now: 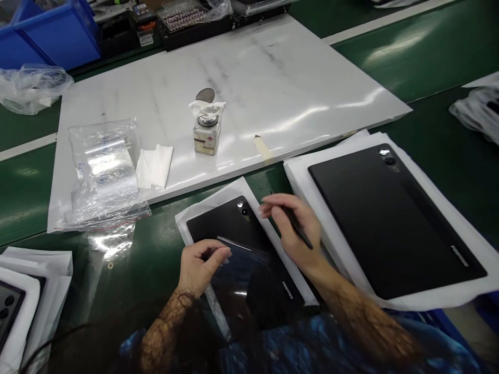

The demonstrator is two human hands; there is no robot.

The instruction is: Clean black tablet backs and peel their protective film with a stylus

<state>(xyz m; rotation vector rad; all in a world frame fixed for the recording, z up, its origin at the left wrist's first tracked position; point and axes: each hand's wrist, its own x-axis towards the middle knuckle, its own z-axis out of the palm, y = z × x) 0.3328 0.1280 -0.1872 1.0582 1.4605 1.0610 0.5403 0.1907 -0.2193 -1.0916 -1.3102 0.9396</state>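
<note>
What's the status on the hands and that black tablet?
Left hand at clear film lying on black tablet. Right hand pinching thin black tool over tablet's edge. Larger black tablet on white sheet to the right.

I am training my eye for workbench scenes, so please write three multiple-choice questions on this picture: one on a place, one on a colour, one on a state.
1. Where stands the square glass bottle?
A) on the flat white marble slab
B) on the green bench
C) on a black tablet
2. What colour are the rectangular plastic bins?
A) red
B) blue
C) yellow
3. What is the right hand doing?
A) lying open and empty
B) touching the bottle
C) pinching a thin black rod

1 A: the bottle's base sits on the marble.
2 B: their walls show blue.
3 C: the rod lies between its fingers and thumb.
</note>
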